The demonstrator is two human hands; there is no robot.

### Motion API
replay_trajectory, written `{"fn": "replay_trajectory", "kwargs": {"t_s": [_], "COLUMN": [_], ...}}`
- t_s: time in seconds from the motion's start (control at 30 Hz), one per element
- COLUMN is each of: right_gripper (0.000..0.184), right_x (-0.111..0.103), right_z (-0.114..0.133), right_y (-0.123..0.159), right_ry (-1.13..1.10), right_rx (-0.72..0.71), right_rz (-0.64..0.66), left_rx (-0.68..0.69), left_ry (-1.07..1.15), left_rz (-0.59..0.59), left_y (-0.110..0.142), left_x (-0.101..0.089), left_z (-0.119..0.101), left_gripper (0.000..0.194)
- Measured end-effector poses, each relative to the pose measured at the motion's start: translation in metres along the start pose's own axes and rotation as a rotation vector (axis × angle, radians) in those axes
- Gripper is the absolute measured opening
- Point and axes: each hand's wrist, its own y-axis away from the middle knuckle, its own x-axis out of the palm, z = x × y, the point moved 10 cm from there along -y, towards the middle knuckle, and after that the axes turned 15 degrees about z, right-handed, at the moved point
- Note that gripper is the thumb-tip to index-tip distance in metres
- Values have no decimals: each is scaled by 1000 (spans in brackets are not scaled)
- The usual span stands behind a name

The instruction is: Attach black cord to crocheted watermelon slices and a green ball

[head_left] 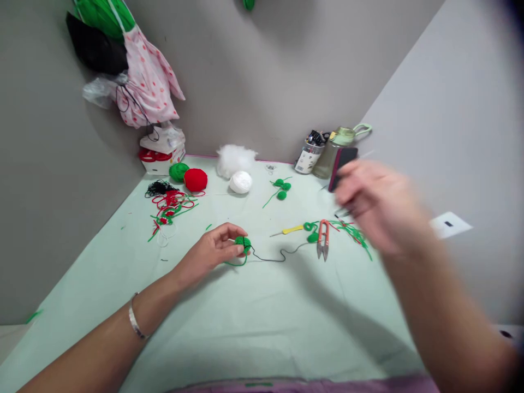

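Observation:
My left hand (223, 244) rests low over the table, its fingers wrapped round a small green crocheted piece (243, 242) with a black strand across it. A green yarn tail (237, 265) hangs from the piece. From it a black yarn (268, 260) runs loosely right towards the thread snips (323, 240). My right hand (376, 202) is raised at the right, blurred, with fingers pinched together; what they hold cannot be made out. Below and left of it lie the orange-handled snips, a small green crocheted piece (313, 237) and a yellow-handled crochet hook (292, 230).
Green (179, 172), red (195, 180) and white (240, 182) yarn balls stand at the back, beside white stuffing (235, 159). Tangled yarn scraps (167, 204) lie left, green scraps (355, 233) right. A pen cup (309, 157) and bottle (327, 158) stand against the wall.

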Motion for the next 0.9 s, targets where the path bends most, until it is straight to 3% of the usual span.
{"fn": "replay_trajectory", "kwargs": {"t_s": [0.13,0.2,0.27,0.37,0.6,0.9], "right_gripper": [29,35,40,42,33,38], "right_x": [104,135,151,153,140,141], "right_z": [-76,-96,-101,-102,-94,-91], "right_y": [7,13,17,18,15,16], "right_ry": [-256,-248,-224,-207,-25,-184], "right_rx": [223,271,274,276,154,204], "right_rz": [301,391,460,472,322,315], "left_rx": [4,-2,-8,-7,11,31], "left_ry": [119,112,86,70,163,215], "left_rz": [22,20,16,-7,-46,-16], "left_y": [0,0,-1,-3,-4,-3], "left_x": [5,5,5,5,8,13], "left_z": [2,3,4,5,6,6], "left_gripper": [27,29,32,38,48,25]}}
